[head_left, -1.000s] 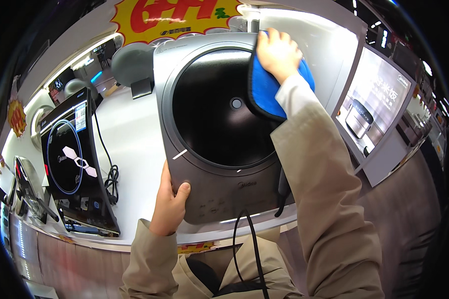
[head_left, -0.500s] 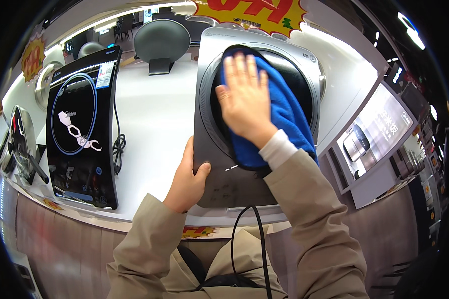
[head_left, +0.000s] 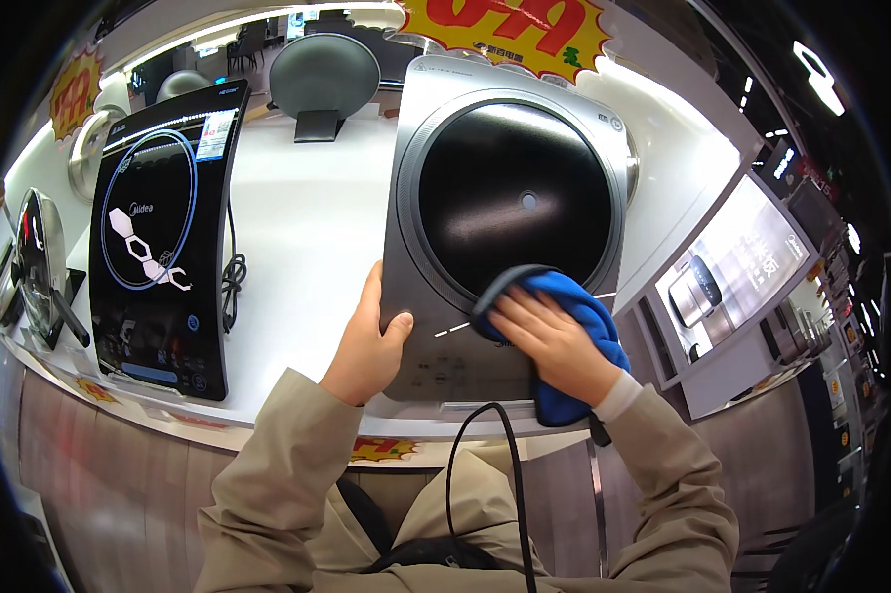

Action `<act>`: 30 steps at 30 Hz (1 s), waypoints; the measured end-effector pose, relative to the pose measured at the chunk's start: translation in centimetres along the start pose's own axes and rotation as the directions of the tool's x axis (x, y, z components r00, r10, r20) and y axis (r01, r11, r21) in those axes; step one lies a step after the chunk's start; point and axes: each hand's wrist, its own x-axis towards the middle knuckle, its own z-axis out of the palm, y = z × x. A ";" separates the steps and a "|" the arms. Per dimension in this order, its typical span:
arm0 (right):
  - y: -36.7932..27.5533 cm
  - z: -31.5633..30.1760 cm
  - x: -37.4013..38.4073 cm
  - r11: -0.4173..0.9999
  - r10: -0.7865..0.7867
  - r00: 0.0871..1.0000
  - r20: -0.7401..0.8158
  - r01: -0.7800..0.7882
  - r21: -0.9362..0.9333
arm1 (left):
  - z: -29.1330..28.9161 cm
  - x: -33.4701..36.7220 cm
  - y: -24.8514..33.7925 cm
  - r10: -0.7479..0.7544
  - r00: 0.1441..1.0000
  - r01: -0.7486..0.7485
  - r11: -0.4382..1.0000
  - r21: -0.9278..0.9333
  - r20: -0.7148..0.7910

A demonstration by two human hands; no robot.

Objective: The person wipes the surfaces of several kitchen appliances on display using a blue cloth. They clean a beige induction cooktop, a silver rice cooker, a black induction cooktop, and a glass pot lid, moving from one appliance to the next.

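Gripping, left hand: left hand (head_left: 368, 346) clasps the left edge of the silver-grey hob (head_left: 510, 237), thumb on the top face; the other fingers go out of sight at the edge.
Right hand: right hand (head_left: 556, 348) lies palm down on the cloth (head_left: 592, 321), fingers together; cannot tell whether they clench it or only press.
Cloth: blue, dark border, rumpled; over the lower right of the hob, top overlapping the lower rim of the black disc (head_left: 485, 158), bottom reaching past the front edge.
Hob: in front of the person, at the right of the white counter (head_left: 297, 217); round black disc with a small pale dot, control marks near the front. Cannot tell how far it tilts.
Sleeves: beige, both forearms, from the lower edge.
Loop: black cable (head_left: 513, 445) arching above the lap.
Left of hob: black hob (head_left: 164, 247), upright and leaning, blue ring and pale hexagons on its face; coiled cord (head_left: 234, 292) just beside it.
Behind: dark round plate (head_left: 324, 74) on a small stand (head_left: 317, 126); yellow sign (head_left: 510, 30), red lettering, beyond the hob.
Right side: lit panel (head_left: 722, 267) picturing an appliance, well apart from the hands.
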 end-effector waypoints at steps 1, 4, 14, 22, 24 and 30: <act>0.6 -0.2 -1.8 0.999 0.037 0.999 -0.033 -0.037 -0.009 | 0.0 -0.1 0.2 -0.018 1.000 0.018 1.000 0.003 0.003; 3.2 -0.8 -7.1 0.965 0.231 0.943 -0.240 -0.253 -0.065 | 0.0 0.1 0.0 0.069 0.998 -0.069 0.994 0.090 -0.003; 12.7 -10.5 1.8 0.578 0.811 -0.159 -0.563 0.076 0.812 | -0.6 -2.6 2.9 0.090 0.996 -0.090 0.918 0.387 0.017; 9.2 -1.8 7.6 0.909 0.371 0.890 -0.264 -0.407 -0.096 | -2.0 -6.7 1.7 0.179 0.979 -0.192 0.613 0.766 0.102; 8.3 -1.4 7.4 0.886 0.326 0.906 -0.269 -0.392 -0.246 | -1.6 -6.4 1.1 0.136 0.988 -0.145 0.645 0.751 0.075; -1.3 -0.9 10.7 0.991 -0.061 0.987 0.148 0.077 -0.108 | 0.3 -5.5 -1.5 0.206 0.978 -0.111 0.632 0.767 -0.028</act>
